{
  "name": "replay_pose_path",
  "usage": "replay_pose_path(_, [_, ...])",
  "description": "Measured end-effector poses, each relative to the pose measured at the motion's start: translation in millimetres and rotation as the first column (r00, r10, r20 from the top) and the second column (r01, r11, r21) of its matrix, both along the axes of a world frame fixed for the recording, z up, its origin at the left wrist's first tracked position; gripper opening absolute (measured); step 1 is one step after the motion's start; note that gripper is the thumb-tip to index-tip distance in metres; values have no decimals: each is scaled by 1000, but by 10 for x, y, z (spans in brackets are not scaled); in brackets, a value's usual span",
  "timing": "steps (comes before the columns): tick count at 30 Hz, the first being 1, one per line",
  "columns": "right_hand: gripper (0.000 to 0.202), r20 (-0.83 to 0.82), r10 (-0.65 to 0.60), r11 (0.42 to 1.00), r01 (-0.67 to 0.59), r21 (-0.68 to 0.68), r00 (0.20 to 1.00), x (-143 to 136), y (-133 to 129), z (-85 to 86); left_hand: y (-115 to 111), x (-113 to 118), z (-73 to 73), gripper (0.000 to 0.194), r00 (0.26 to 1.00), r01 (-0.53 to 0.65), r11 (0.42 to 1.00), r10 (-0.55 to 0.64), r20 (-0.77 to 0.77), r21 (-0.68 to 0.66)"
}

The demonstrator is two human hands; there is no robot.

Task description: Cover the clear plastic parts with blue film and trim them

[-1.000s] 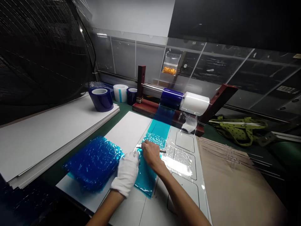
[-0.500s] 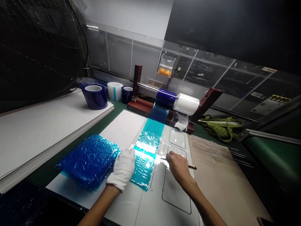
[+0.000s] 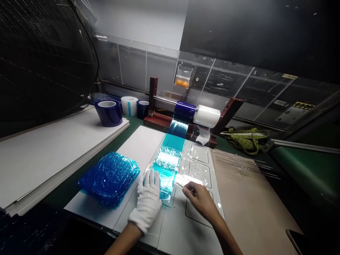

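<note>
My left hand (image 3: 147, 200), in a white glove, lies flat with its fingers stretched forward at the left edge of the blue film strip (image 3: 166, 173). The strip runs down over the white board (image 3: 195, 232) from a dark blue roll (image 3: 185, 109) on a stand. My right hand (image 3: 198, 198) is bare and pinched on a thin tool (image 3: 181, 185) whose tip points left at the strip's right edge. Left of my gloved hand sits a crinkled stack of blue film sheets (image 3: 110, 179).
A white roll (image 3: 207, 116) shares the red-brown stand (image 3: 159, 119). At the left, a blue tape roll (image 3: 108, 114) rests on white boards (image 3: 61, 147). A brown board (image 3: 252, 202) lies right, below a green dotted bag (image 3: 244, 138).
My left hand has moved right and flattened, fingers pointing forward. My right hand has shifted slightly down, and the tool's dark end no longer shows behind it. The view has tilted slightly.
</note>
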State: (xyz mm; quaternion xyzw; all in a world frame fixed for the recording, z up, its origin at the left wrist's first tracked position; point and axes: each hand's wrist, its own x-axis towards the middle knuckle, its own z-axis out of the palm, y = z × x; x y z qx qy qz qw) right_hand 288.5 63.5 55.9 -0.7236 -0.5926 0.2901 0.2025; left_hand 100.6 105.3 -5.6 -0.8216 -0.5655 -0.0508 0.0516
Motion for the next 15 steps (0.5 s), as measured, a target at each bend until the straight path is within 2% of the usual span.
replay_pose_path(3, [46, -263, -25, 999, 12, -51, 964, -71, -108, -83, -96, 23, -4, 69, 1000, -13, 999, 14, -22, 34])
replay_pose_path(7, [56, -513, -94, 993, 41, -114, 853, -278, -276, -271, -522, 49, -71, 71, 998, 56, 997, -57, 31, 55])
replay_pose_path(8, [56, -553, -112, 992, 56, -117, 826, -312, -328, -292, -634, 16, -67, 79, 993, 78, 996, -81, 81, 46])
replay_pose_path(10, [53, -639, -151, 988, 99, -117, 754, -344, -444, -269, -795, -115, -11, 112, 965, 71, 997, -69, 251, 4])
replay_pose_path(11, [51, -683, -168, 986, 122, -116, 710, -349, -503, -223, -834, -205, 40, 124, 928, 35, 999, -17, 371, -40])
replay_pose_path(12, [48, -725, -182, 983, 141, -119, 664, -351, -560, -157, -844, -302, 102, 127, 861, 0, 995, 53, 507, -104])
replay_pose_path(13, [46, -759, -192, 981, 153, -123, 622, -356, -611, -74, -826, -399, 171, 122, 763, -18, 982, 135, 632, -188])
replay_pose_path(15, [43, -795, -192, 981, 142, -133, 575, -378, -688, 115, -732, -575, 322, 96, 572, 60, 923, 281, 771, -381])
